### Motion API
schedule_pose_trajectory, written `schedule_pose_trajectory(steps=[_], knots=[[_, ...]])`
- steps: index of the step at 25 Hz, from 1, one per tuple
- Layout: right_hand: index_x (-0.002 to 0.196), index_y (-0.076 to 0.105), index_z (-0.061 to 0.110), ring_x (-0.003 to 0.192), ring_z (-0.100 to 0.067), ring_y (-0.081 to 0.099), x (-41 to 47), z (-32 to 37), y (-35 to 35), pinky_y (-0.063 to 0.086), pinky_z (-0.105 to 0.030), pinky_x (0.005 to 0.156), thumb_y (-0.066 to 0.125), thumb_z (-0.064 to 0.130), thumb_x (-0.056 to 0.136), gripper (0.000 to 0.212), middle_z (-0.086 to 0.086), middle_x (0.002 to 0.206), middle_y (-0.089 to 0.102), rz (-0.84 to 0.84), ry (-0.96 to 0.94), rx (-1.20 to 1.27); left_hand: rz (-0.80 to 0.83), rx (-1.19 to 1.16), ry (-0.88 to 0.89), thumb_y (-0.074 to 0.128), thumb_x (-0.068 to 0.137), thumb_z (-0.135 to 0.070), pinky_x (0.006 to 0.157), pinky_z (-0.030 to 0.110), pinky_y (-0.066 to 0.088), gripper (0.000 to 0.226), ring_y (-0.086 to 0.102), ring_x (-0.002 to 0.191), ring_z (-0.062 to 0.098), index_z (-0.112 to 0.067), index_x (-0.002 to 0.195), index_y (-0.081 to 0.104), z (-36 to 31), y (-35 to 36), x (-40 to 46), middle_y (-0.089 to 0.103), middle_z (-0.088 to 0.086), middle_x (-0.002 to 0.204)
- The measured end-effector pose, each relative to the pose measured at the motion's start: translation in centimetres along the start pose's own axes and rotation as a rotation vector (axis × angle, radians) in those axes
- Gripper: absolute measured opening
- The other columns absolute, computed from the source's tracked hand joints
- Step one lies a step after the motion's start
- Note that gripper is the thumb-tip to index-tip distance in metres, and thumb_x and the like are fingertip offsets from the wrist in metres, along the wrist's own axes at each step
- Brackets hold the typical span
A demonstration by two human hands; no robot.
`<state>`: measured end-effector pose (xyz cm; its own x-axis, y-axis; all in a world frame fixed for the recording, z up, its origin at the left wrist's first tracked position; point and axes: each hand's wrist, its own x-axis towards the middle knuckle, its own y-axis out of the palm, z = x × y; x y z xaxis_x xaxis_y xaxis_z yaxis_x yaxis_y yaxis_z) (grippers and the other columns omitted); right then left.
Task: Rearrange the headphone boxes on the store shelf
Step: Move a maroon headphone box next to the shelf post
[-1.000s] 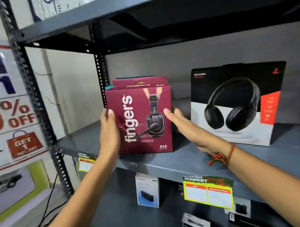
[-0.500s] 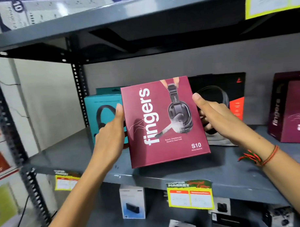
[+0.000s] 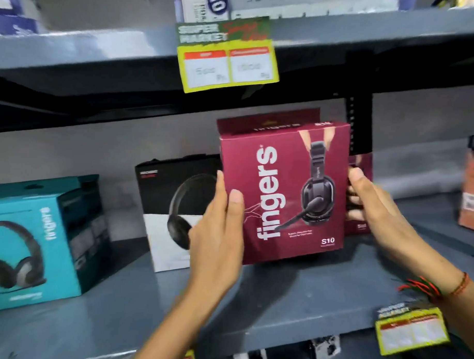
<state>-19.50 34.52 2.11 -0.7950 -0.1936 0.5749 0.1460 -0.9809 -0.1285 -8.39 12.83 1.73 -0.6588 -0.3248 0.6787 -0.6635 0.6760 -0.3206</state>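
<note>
Now both hands' grip, left hand (image 3: 219, 233) and right hand (image 3: 376, 209), clamped on maroon box (image 3: 284, 193).

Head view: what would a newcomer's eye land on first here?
The maroon fingers box at centre, gripped at its side edges by the left hand and right hand just above the grey shelf. Next, the teal headphone box at far left and the black-and-white box between them.

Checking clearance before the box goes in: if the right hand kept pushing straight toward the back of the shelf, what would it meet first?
Probably the second maroon cardboard headphone box directly behind the right hand, whose fingers already seem close to it; depth is unclear.
</note>
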Motion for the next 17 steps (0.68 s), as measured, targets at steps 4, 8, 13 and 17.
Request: schedule_pose_trajectory(steps=[4,8,13,17], knots=[[0.132,0.066,0.038,0.110,-0.006,0.072,1.3,-3.7,-7.2,0.052,-0.054,0.105,0.045,0.100,0.058,0.099,0.015,0.118,0.077,-0.053,0.142,-0.013,0.227,-0.045,-0.090,0.019,0.098,-0.066,0.118,0.023,0.018,0.067,0.028,0.152,0.013,-0.037,0.159,0.020,-1.4,8.5,2.1,0.028,-0.014,0.165],[0.144,0.053,0.045,0.132,-0.011,0.059,2.6,-7.7,-11.4,0.046,-0.057,0.111,0.049,0.098,0.061,0.098,0.014,0.146,0.061,-0.013,0.213,-0.007,0.331,-0.063,-0.212,0.014,0.096,-0.069,0.123,0.039,0.015,0.068,0.023,0.154,0.020,-0.043,0.159,0.014,-1.5,13.4,2.9,0.024,-0.015,0.166],[0.151,0.039,0.050,0.144,-0.012,0.045,4.5,-10.7,-13.7,0.036,-0.055,0.119,0.054,0.088,0.069,0.091,0.016,0.159,0.045,0.095,0.255,0.030,0.348,-0.050,-0.155,0.018,0.092,-0.074,0.119,0.045,0.028,0.069,0.036,0.148,0.020,-0.053,0.156,0.005,-0.4,16.8,3.2,0.030,-0.020,0.163],[0.153,0.024,0.051,0.139,-0.006,0.050,5.3,-11.2,-13.1,0.039,-0.038,0.118,0.081,0.035,0.080,0.094,0.019,0.154,0.048,0.335,0.247,0.078,0.432,-0.162,-0.154,0.073,0.082,-0.055,0.112,0.042,0.045,0.098,0.057,0.129,0.006,-0.047,0.155,0.007,2.2,18.2,3.6,0.055,-0.021,0.145]])
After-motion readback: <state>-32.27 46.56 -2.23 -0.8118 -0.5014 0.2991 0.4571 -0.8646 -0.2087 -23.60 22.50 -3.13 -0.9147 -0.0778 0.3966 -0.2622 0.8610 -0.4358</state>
